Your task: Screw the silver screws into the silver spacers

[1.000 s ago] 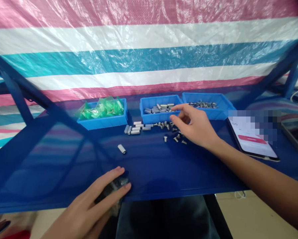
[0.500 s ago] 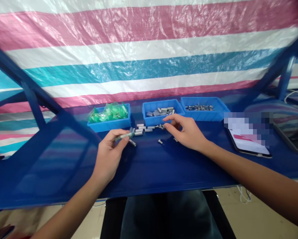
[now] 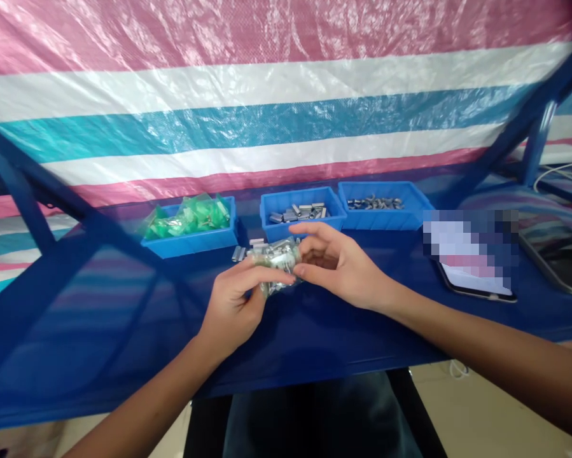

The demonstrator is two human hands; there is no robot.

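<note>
My left hand [image 3: 235, 299] is closed around a small clear plastic bag [image 3: 279, 261] with metal parts inside, held just above the blue table [image 3: 123, 318]. My right hand [image 3: 336, 264] meets it from the right, thumb and fingers pinching the bag's right edge. Behind the hands a few loose silver metal sleeves [image 3: 240, 253] lie on the table. Behind them stands a blue tray of metal sleeves [image 3: 302, 213].
A blue tray of green plastic bags [image 3: 190, 222] stands at back left, a blue tray of small screws [image 3: 378, 207] at back right. A phone [image 3: 474, 273] lies right, a dark tablet [image 3: 557, 254] beyond it. A striped tarp [image 3: 266, 95] hangs behind, blue frame bars at both sides.
My left hand came up from the table's near edge with the bag. My right hand left the loose screws and moved left to grip the bag too.
</note>
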